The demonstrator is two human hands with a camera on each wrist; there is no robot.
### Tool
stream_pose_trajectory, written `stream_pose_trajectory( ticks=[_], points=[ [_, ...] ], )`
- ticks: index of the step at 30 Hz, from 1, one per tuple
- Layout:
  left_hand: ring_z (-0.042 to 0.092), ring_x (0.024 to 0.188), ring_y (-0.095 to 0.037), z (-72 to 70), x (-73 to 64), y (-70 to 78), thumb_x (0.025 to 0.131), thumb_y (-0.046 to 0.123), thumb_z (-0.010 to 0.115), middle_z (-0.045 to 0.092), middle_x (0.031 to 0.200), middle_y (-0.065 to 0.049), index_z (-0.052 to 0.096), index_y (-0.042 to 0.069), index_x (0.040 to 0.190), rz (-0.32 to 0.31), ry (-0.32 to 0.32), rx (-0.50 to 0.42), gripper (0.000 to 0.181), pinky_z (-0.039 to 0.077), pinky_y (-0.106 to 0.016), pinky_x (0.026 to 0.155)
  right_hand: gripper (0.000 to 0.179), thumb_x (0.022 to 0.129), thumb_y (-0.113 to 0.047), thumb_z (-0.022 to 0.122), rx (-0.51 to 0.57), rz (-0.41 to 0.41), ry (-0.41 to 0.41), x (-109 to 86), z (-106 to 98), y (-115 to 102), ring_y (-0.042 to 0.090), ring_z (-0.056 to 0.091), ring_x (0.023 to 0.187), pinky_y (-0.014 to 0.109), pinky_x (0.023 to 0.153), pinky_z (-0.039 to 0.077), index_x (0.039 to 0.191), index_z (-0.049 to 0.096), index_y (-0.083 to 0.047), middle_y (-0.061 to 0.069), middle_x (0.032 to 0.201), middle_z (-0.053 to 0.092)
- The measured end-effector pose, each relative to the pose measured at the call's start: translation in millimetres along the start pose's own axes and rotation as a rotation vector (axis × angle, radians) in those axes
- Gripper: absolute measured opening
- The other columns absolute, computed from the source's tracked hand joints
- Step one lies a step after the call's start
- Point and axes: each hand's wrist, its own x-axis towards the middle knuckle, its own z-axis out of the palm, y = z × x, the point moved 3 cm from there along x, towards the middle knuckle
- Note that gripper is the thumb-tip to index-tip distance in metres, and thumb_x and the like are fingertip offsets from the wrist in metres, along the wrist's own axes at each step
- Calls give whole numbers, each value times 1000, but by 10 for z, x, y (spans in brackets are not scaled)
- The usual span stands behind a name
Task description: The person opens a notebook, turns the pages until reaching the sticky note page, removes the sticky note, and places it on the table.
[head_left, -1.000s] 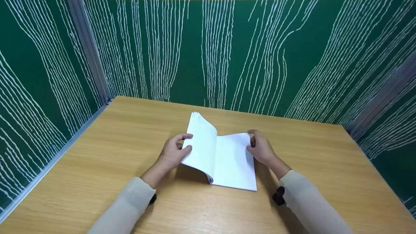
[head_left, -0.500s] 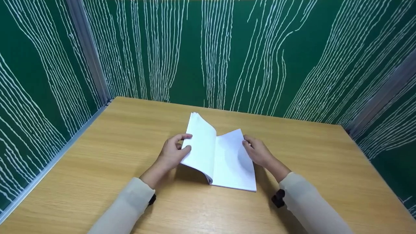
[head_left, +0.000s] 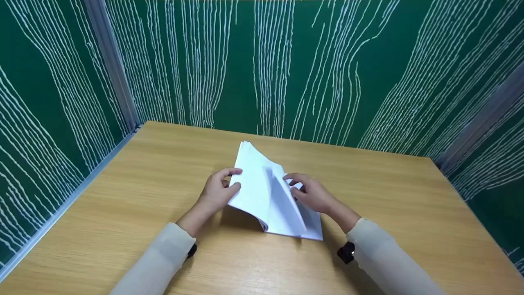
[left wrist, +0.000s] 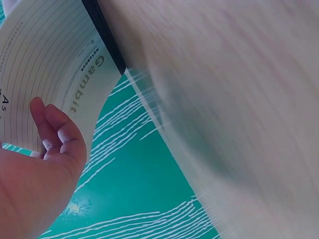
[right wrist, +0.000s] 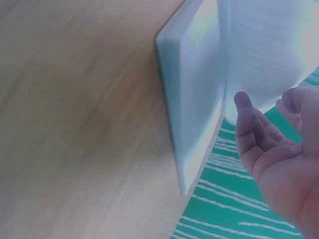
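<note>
A notebook (head_left: 250, 186) lies spread on the table, its left part raised and bent. My left hand (head_left: 216, 191) grips the left edge of that raised part, thumb on top of the pages. The left wrist view shows the underside, ruled and printed "Gambit NOTEBOOK", with the fingers of my left hand (left wrist: 60, 132) against it. A lifted page (head_left: 283, 200) stands tilted over the right part. My right hand (head_left: 313, 194) touches this page's outer edge; in the right wrist view, the fingers of my right hand (right wrist: 281, 144) are loosely bent against the page, apart from the thumb.
The wooden table (head_left: 172, 147) extends around the notebook on all sides. Green walls (head_left: 237, 82) with wavy white lines stand behind and at both sides, with grey metal posts (head_left: 112, 61) at the corners. A dark device (head_left: 346, 253) sits at my right wrist.
My right hand first lifted the right page's upper corner, then moved left, swinging that page up toward the left part. The left hand has kept its grip and place.
</note>
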Motion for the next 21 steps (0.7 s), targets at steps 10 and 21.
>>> stream_pose_trajectory(
  ticks=[10,21],
  points=[
    [42,55,-9,-1,-57,85,82,10,54,52,118,-5,54,9,116,2,-2,17,34,38,-19,49,34,82,-19,55,-46,-102,-36,-44,111,-274,11,56,71,24,63,47,114,52,-29,-3,106,49],
    [47,60,-14,40,101,-235,81,19,58,52,114,8,56,23,112,-16,31,26,31,41,-23,51,37,81,-20,59,-62,-181,-101,-70,260,-452,9,58,83,19,69,49,116,52,-29,-2,114,49]
  ],
)
